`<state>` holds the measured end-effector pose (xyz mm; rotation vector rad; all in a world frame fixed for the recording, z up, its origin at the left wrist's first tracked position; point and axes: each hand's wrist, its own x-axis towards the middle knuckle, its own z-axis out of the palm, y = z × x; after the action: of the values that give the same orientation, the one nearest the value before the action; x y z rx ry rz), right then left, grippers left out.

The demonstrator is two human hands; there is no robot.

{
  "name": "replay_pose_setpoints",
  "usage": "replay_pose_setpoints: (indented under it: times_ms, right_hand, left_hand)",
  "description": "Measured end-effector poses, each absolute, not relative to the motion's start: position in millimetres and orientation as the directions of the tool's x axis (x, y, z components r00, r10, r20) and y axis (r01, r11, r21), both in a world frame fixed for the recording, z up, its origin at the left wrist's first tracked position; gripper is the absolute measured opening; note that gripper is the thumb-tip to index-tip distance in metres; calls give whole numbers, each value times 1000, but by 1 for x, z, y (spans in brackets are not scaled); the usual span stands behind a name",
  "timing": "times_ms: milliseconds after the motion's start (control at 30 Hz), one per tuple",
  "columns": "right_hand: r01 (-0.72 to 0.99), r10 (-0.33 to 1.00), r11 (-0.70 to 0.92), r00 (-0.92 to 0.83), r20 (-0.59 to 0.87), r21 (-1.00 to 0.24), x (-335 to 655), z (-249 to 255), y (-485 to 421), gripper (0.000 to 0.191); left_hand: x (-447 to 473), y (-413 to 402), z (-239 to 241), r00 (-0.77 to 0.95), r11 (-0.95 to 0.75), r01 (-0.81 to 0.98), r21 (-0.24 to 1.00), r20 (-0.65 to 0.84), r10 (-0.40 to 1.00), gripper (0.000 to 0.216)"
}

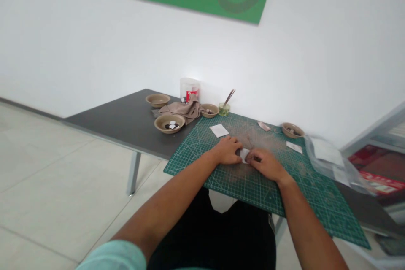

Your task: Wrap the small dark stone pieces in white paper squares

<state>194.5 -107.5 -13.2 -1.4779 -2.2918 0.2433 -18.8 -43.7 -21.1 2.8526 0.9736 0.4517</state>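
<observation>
My left hand [227, 150] and my right hand [267, 164] meet over the middle of a green cutting mat [205, 158]. Between them lies a small white piece [244, 154], which the fingers of both hands pinch from either side. Both hands rest low on the mat with fingers curled in. Another white square [219, 130] lies flat on the mat just beyond my left hand.
A dark grey table [126, 120] bears several tan bowls [169, 123], a crumpled brown cloth [185, 109], a white container [190, 89], and a small glass with sticks [225, 107]. A clear plastic bag [332, 160] lies at right, with a tan bowl [292, 130] nearby.
</observation>
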Motion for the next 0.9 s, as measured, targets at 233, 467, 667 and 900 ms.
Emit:
replay_pose_setpoints:
  times_ms: [233,467,667,900]
  right_hand:
    - [877,926,332,-234,296,-348,193,-11,-99,21]
    - [824,906,419,-351,238,-381,188,-13,-103,17]
    - [845,916,388,-310,253,-368,196,-8,-101,20]
    - [850,918,381,-300,260,-364,191,-16,-94,22]
  left_hand:
    - [-17,-43,-23,738,-781,593,193,256,624,45]
    - [-17,-43,-22,740,-779,593,203,244,627,46]
    - [-17,-44,-23,731,-771,601,212,245,637,46]
    - [-16,-42,-24,735,-773,596,218,240,634,49]
